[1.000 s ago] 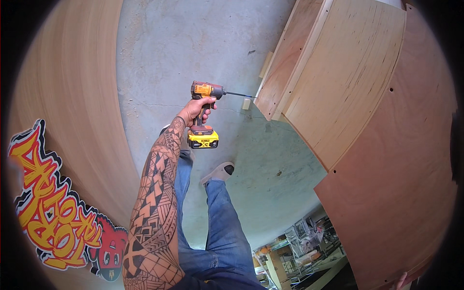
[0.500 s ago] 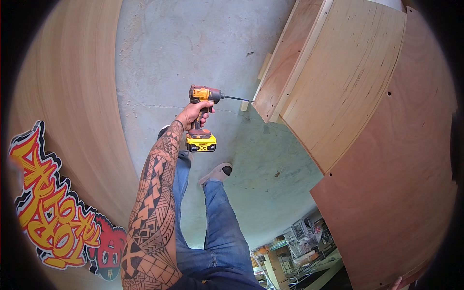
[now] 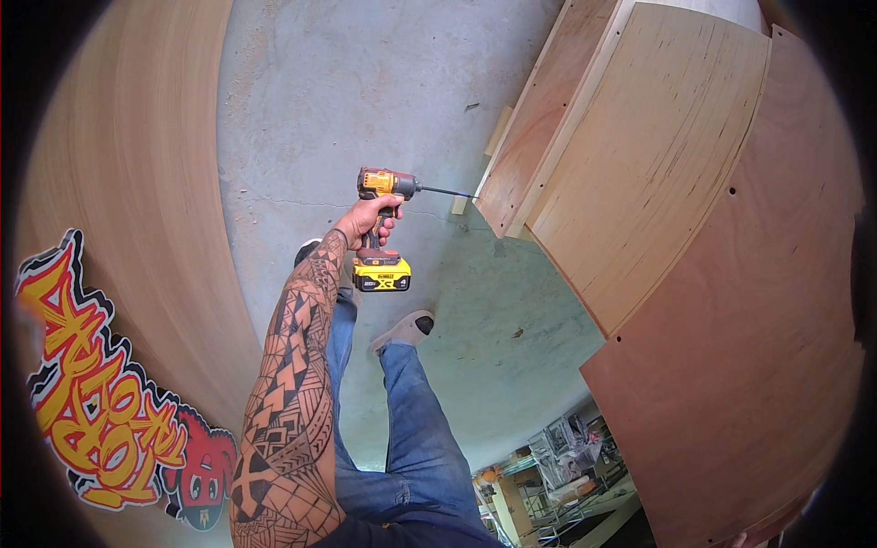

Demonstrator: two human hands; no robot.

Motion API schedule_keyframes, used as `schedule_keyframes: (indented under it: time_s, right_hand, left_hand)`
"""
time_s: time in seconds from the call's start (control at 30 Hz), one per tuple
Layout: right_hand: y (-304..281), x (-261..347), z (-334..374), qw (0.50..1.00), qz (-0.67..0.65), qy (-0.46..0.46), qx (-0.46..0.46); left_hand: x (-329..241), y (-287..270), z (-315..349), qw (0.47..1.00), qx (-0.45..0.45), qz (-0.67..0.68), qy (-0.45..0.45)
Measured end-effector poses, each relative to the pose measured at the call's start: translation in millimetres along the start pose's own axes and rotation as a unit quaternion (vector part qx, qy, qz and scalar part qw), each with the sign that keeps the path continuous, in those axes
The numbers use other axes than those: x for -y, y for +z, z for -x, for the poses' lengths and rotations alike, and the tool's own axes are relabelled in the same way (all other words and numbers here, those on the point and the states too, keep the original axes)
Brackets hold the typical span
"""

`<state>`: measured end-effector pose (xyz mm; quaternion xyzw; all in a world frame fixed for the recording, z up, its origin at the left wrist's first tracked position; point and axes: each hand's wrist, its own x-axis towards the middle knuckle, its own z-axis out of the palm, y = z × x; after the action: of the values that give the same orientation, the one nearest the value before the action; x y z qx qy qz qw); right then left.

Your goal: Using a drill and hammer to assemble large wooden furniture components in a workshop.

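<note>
My left hand (image 3: 373, 222) is closed round the handle of a yellow and black impact driver (image 3: 388, 183), which has a yellow battery at its base. The driver lies level, and its long dark bit (image 3: 445, 191) points right. The bit's tip meets the near left corner of a wooden box-like frame (image 3: 523, 164); any screw there is too small to make out. At the lower right rim, fingertips of my right hand (image 3: 738, 540) show on the edge of a large reddish-brown wooden panel (image 3: 722, 365). Most of that hand is out of view.
A curved, pale wooden surface (image 3: 137, 164) with a bright graffiti-style sticker (image 3: 105, 411) rises on the left. Concrete floor (image 3: 365, 91) lies between it and the frame. A curved plywood sheet (image 3: 649, 155) adjoins the frame. Shelving with assorted items (image 3: 562, 466) stands at the lower right.
The view has shifted slightly, and the wooden panels sit a little differently in it. My left hand keeps the impact driver's bit at the frame's corner.
</note>
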<state>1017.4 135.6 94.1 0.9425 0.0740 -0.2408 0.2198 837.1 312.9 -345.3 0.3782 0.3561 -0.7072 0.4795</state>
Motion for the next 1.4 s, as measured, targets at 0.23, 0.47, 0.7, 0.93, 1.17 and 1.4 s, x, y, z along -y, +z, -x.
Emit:
schedule_keyframes:
  time_s: [0.23,0.47,0.7,0.93,1.17,1.4]
  right_hand:
    - [6,7,-18,0.997,-0.061,0.033,-0.019]
    - [17,4,-27,0.990,-0.112,0.076,-0.024]
    - [16,7,-32,0.978,-0.171,0.111,-0.043]
    - [21,12,-31,0.961,-0.227,0.148,-0.054]
    - [28,25,-38,0.941,-0.280,0.182,-0.059]
    - [28,33,-42,0.912,-0.339,0.216,-0.075]
  left_hand:
    - [4,-1,-2,1.000,-0.003,0.010,-0.005]
    - [0,15,-13,1.000,0.003,0.012,-0.011]
    - [1,16,-11,1.000,-0.002,0.020,-0.014]
    - [1,25,-12,0.999,0.002,0.040,-0.024]
    - [-10,28,-8,0.999,0.012,0.011,-0.036]
    - [-3,22,-6,0.999,0.016,0.022,-0.038]
